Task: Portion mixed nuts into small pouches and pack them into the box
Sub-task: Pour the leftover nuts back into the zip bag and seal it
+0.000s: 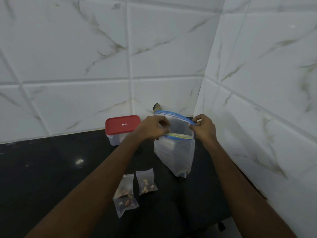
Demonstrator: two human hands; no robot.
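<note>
Head view: your left hand (154, 128) pinched the left side of the zip bag's (176, 155) rim, fingers curled on the plastic. Your right hand (203, 128) pinched the right side at the blue zip strip. The mouth was spread open between them. The bag stood upright on the black counter (51, 169), in the corner of the tiled wall (85, 57). Couldn't tell what was inside. The box (122, 125) sat left of the bag by the wall, red lid on, partly behind your left wrist. Three pouches with nuts lay flat on the counter between your forearms: two overlapping, pouch A (125, 186) and pouch B (125, 205), with pouch C (146, 182) just right of them.
</note>
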